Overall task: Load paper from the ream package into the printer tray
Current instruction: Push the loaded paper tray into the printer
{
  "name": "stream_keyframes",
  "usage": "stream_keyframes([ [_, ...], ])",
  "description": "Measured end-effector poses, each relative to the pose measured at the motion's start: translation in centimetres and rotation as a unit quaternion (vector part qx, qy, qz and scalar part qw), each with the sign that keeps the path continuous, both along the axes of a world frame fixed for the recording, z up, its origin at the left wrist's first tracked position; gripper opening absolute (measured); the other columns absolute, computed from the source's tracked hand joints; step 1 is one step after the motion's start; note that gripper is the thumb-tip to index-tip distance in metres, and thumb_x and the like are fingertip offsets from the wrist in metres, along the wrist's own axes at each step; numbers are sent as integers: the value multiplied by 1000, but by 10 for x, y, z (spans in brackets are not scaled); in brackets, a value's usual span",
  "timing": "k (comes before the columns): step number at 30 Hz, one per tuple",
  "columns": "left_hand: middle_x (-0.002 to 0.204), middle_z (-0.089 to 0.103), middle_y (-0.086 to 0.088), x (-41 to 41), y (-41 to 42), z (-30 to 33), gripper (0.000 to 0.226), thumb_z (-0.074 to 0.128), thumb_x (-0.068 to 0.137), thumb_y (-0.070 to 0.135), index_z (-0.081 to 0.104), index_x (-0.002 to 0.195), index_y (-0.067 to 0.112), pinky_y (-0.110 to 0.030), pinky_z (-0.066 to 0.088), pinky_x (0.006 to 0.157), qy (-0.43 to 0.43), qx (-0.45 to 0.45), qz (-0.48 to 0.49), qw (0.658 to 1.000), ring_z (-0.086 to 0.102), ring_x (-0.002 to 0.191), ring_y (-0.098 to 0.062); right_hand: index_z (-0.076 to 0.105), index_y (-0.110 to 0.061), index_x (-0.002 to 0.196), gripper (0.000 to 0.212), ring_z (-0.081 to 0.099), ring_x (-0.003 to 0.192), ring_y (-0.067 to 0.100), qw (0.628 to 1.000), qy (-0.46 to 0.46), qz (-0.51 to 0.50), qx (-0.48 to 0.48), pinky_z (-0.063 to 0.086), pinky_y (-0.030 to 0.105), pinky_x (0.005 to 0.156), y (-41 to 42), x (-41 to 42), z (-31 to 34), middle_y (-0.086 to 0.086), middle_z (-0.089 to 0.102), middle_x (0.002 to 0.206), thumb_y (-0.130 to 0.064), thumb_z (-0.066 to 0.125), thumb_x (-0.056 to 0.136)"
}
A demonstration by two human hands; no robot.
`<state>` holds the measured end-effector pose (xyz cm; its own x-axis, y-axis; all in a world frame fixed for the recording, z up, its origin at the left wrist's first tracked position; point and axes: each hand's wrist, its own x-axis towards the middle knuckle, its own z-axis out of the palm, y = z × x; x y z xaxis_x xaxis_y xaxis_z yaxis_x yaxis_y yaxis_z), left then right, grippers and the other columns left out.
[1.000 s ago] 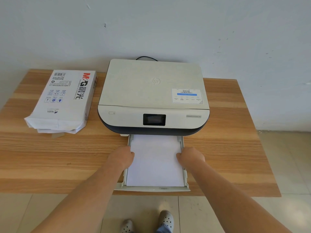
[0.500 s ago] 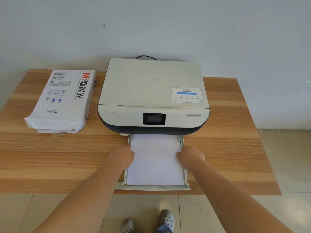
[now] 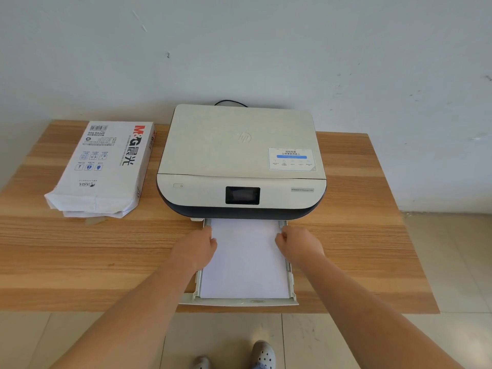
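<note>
A white printer [image 3: 239,145] with a dark base sits at the back of the wooden table [image 3: 80,262]. Its paper tray [image 3: 239,302] is pulled out toward me over the table's front edge. A white stack of paper [image 3: 245,262] lies flat in it. My left hand [image 3: 195,247] is curled on the tray's left side wall, fingers at the paper's edge. My right hand [image 3: 299,245] is curled the same way on the right side wall. The opened ream package [image 3: 103,166], white with red and black print, lies left of the printer, its torn end facing me.
A black cable [image 3: 230,102] runs behind the printer against the pale wall. The table ends just right of the printer, with tiled floor beyond it. My feet in grey shoes [image 3: 262,354] stand on the floor under the tray's front edge.
</note>
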<state>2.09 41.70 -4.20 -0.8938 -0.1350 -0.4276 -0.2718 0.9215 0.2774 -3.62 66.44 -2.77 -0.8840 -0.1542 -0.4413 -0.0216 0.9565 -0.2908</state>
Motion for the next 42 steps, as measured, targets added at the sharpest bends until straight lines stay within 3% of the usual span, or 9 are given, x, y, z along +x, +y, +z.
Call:
stream_keyframes([
  [7, 129, 48, 5, 23, 11, 0, 43, 39, 95, 47, 44, 130, 23, -30, 41, 99, 117, 4, -95, 989, 46, 116, -14, 51, -21, 78, 28, 53, 63, 16, 997, 42, 49, -30, 50, 31, 58, 1, 27, -6, -4, 56, 74, -39, 39, 96],
  [12, 132, 50, 5, 58, 17, -13, 60, 34, 86, 61, 49, 130, 22, -37, 41, 101, 146, -52, -171, 973, 47, 121, -18, 49, -27, 127, 41, 48, 116, 13, 989, 73, 120, -50, 45, 29, 95, 8, 63, -24, -8, 50, 126, -50, 40, 95],
  [17, 148, 38, 4, 86, 22, -20, 74, 32, 85, 68, 40, 141, 21, -44, 31, 111, 109, -61, -182, 975, 35, 136, -19, 33, -28, 142, 62, 27, 139, 16, 980, 104, 164, -41, 24, 34, 114, 11, 93, -35, -6, 33, 149, -62, 34, 90],
  [23, 156, 23, 4, 102, 21, -22, 82, 30, 81, 72, 29, 147, 23, -47, 18, 117, 76, -63, -200, 975, 20, 143, -20, 37, -27, 143, 74, 18, 145, 21, 966, 137, 217, -34, 9, 39, 116, 13, 111, -42, -3, 30, 155, -70, 39, 83],
  [26, 154, 29, 3, 104, 19, -26, 83, 34, 79, 73, 34, 145, 23, -48, 21, 116, 70, -83, -204, 973, 26, 142, -21, 31, -28, 146, 78, 9, 147, 20, 964, 118, 238, -23, 0, 38, 116, 11, 112, -42, -4, 21, 158, -69, 41, 81],
  [31, 150, 38, 2, 104, 16, -33, 83, 39, 75, 73, 41, 141, 23, -47, 27, 111, 68, -86, -204, 973, 31, 139, -21, 33, -28, 144, 79, 18, 146, 23, 961, 117, 251, 16, 11, 44, 116, 9, 110, -48, 0, 29, 155, -69, 46, 77],
  [34, 158, 18, 2, 101, 14, -32, 86, 36, 78, 71, 24, 148, 23, -47, 12, 117, 75, -84, -218, 969, 12, 145, -20, 35, -25, 143, 83, 18, 145, 24, 956, 128, 262, 27, 12, 43, 118, 11, 106, -50, 2, 31, 154, -69, 49, 74],
  [36, 160, 6, 3, 101, 15, -28, 86, 37, 81, 69, 13, 151, 23, -45, 2, 118, 54, -79, -223, 970, 4, 147, -20, 36, -23, 143, 84, 17, 144, 24, 955, 130, 266, 29, 7, 41, 120, 12, 104, -49, 3, 31, 154, -68, 50, 73],
  [42, 160, 6, 2, 98, 12, -27, 87, 34, 82, 70, 11, 151, 22, -46, 4, 119, 62, -91, -225, 968, 4, 147, -21, 27, -25, 148, 86, 5, 147, 23, 955, 134, 263, 24, -1, 42, 117, 10, 102, -47, 2, 17, 159, -67, 46, 76],
])
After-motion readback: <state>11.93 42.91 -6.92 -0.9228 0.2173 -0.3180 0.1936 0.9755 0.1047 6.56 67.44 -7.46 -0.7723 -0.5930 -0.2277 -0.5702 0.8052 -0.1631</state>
